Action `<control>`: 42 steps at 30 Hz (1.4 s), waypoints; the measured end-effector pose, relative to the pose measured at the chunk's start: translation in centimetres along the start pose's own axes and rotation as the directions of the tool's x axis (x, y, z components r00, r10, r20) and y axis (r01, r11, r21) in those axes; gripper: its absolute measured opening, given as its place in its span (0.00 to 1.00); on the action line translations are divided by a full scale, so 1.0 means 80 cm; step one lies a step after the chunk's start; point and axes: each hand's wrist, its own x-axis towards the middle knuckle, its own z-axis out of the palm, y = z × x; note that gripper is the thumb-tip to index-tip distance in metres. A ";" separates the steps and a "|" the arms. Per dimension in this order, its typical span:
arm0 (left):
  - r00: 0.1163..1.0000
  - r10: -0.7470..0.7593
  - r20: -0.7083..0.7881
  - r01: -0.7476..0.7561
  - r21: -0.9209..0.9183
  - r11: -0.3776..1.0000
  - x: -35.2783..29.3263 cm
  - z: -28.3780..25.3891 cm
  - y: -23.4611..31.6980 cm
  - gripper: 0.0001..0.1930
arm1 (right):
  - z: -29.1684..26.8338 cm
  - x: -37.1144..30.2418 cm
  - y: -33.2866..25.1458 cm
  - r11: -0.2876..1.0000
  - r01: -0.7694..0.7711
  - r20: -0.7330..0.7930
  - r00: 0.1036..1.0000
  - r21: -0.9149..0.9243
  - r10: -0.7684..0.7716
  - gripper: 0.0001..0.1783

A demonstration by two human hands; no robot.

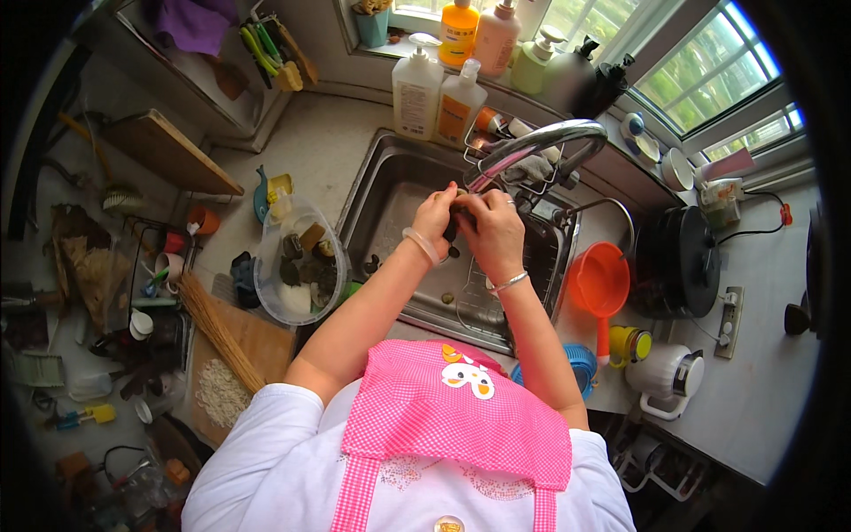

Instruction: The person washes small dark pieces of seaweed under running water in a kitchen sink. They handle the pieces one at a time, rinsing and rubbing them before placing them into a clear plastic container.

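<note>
Both hands meet over the steel sink [368, 191], close under the curved chrome faucet [554, 133]. My left hand [434, 220] and my right hand [492, 232] pinch a small dark, soft-looking piece [453, 228] between their fingertips. Its kind is hard to make out, as the fingers cover most of it. A few small dark bits [372, 264] and a greenish-brown bit [448, 298] lie on the sink floor below. Left of the sink, a clear plastic tub [266, 282] contains several dark and brown pieces.
Pump bottles [415, 97] line the back edge by the window. A wire rack [536, 182] stands behind the faucet. On the right are an orange dipper [599, 279], a black pot [678, 262] and a white kettle [663, 372]. A wooden board [266, 341] lies left.
</note>
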 end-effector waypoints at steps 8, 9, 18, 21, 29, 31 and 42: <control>0.999 -0.036 -0.025 0.039 0.116 0.992 -0.007 -0.011 0.009 0.12 | -0.012 0.013 -0.006 0.965 0.237 0.053 0.971 -0.110 -0.232 0.13; 0.998 -0.063 0.013 0.062 0.107 0.992 -0.006 -0.011 0.011 0.12 | -0.010 0.013 -0.004 0.969 0.232 0.049 0.972 -0.085 -0.228 0.13; 0.930 -0.233 0.283 0.252 -0.031 0.967 -0.004 -0.033 0.027 0.13 | -0.001 0.002 0.010 0.987 0.156 0.063 0.985 0.047 -0.159 0.14; 0.927 -0.268 0.263 0.281 -0.012 0.960 -0.003 -0.037 0.022 0.13 | -0.003 0.002 0.008 0.983 0.183 0.106 0.977 0.025 -0.184 0.13; 0.908 -0.243 0.340 0.271 -0.035 0.962 -0.013 -0.047 0.036 0.13 | 0.003 -0.001 0.038 0.743 -0.367 0.249 0.930 0.560 0.272 0.09; 0.902 -0.263 0.343 0.254 0.074 0.964 -0.015 -0.048 0.037 0.12 | 0.008 -0.004 0.046 0.539 -0.525 0.403 0.851 0.659 0.336 0.09; 0.958 -0.120 0.259 0.169 -0.179 0.969 0.000 -0.045 0.006 0.08 | 0.032 -0.008 0.005 0.952 -0.035 -0.151 0.985 0.303 0.085 0.09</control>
